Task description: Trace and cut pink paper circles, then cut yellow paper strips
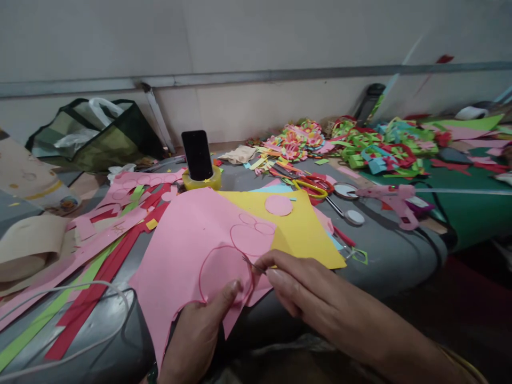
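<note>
My left hand [200, 328] grips the lower edge of a large pink craft sheet [172, 256], its thumb pressed on top near a drawn red circle. Several red circles and ovals are outlined on the sheet. My right hand [296, 282] is closed round small scissors [253, 262]; thin blade tips show at the right side of the large circle, while the handles are hidden by my fingers. A cut runs along part of that circle's right edge. Beneath lies a yellow sheet [320, 234] with a loose pink disc [279, 205] on it.
A phone [197, 154] leans on a tape roll [202, 181]. To the right are yellow-handled scissors [312, 189] and a pink glue gun [394, 202]. Cut colourful pieces [298, 140] lie in a heap behind. Red strips [96, 293] and a white cable [116, 288] lie left.
</note>
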A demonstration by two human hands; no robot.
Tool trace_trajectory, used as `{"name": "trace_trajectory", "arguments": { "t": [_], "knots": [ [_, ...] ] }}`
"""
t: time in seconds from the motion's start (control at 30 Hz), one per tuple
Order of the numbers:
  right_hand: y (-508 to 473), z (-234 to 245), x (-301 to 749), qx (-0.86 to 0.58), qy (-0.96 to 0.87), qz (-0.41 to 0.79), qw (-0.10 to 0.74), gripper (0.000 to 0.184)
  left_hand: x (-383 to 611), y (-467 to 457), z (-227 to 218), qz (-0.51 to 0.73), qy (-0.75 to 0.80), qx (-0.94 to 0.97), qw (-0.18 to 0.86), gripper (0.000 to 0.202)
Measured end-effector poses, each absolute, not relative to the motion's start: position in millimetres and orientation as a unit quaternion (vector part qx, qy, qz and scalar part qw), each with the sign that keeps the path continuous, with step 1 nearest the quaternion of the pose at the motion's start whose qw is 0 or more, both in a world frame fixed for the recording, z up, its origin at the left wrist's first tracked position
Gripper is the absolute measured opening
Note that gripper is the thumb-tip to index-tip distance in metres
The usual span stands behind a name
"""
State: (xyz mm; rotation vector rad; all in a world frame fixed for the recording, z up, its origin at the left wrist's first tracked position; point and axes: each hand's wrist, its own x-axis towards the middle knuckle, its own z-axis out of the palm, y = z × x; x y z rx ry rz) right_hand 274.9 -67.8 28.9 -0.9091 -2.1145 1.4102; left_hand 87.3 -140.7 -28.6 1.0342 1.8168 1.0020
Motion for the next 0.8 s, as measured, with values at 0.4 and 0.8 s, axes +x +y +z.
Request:
{"name": "trace_trajectory", "arguments": {
  "t": [0.4,0.8],
  "knots": [
    [-46.2,-0.3,262.6,-0.352,-0.692,0.624,0.087,0.04,101.5,-131.7,-27.8,0.512,0.512,0.21,0.656,0.026],
    [-40.5,-4.3,256.8,-0.324,-0.688,0.644,0.085,0.04,99.4,-129.7,-25.8,0.522,0.52,0.203,0.644,0.027]
  ]
}}
